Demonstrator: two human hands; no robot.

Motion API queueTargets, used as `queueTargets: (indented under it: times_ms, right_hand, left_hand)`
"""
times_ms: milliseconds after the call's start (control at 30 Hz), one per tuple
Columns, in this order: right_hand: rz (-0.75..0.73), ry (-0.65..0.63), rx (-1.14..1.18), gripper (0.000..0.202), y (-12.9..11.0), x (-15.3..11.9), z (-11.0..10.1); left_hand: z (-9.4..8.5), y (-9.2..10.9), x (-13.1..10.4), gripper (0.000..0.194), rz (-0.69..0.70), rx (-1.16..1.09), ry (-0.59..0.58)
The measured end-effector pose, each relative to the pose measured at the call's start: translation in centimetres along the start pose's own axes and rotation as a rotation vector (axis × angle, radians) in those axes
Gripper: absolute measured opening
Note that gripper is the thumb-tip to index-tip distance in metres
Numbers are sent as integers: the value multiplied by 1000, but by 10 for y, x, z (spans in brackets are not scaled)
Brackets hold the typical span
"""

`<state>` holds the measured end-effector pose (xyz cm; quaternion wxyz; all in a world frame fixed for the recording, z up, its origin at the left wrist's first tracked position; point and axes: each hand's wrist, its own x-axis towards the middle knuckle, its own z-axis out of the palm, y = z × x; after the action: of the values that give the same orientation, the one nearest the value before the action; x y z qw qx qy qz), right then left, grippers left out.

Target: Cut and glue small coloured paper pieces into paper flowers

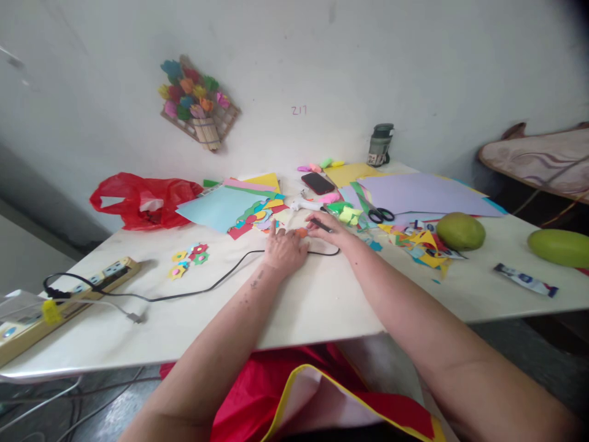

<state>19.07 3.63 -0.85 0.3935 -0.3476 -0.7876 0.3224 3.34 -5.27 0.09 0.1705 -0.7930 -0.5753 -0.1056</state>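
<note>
My left hand rests on the white table, its fingers holding down a small orange paper piece. Between the fingers of my right hand is a dark pen, slanted close to that paper; its tip is hard to make out. Just beyond my hands lie a white glue gun and several cut paper shapes. Left of my left hand is a group of finished paper flowers. Black-handled scissors lie to the right, past my right hand.
A black cable runs from a power strip toward my hands. Coloured sheets, a phone, a red plastic bag and a bottle stand along the back. Paper scraps, green fruit and a tube lie right.
</note>
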Motion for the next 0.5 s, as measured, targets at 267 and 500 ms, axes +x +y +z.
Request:
queueTargets:
  times_ms: [267,500]
  right_hand:
    - [-13,1,-31,29,-2,-1,0]
    - [7,6,1,28,-1,-1,0]
  left_hand:
    - [0,0,0,42,6,16,3]
    - [-3,1,0,41,8,40,-11]
